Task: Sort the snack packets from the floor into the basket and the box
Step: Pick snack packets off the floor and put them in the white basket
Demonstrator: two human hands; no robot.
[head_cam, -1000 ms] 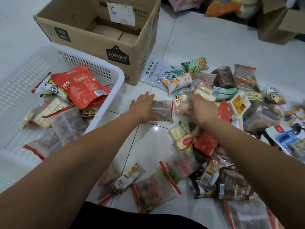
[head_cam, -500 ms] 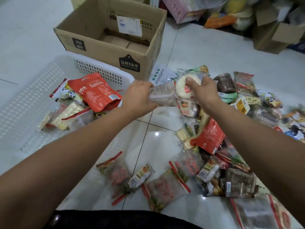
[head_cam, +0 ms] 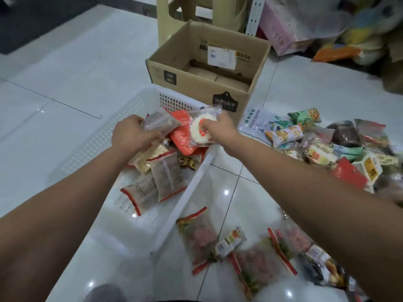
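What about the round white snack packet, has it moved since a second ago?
Yes: the right hand carried the round white snack packet left, off the floor pile to over the basket.

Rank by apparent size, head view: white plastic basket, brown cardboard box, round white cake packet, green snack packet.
1. white plastic basket (nearer the camera, so unsure against the box)
2. brown cardboard box
3. round white cake packet
4. green snack packet
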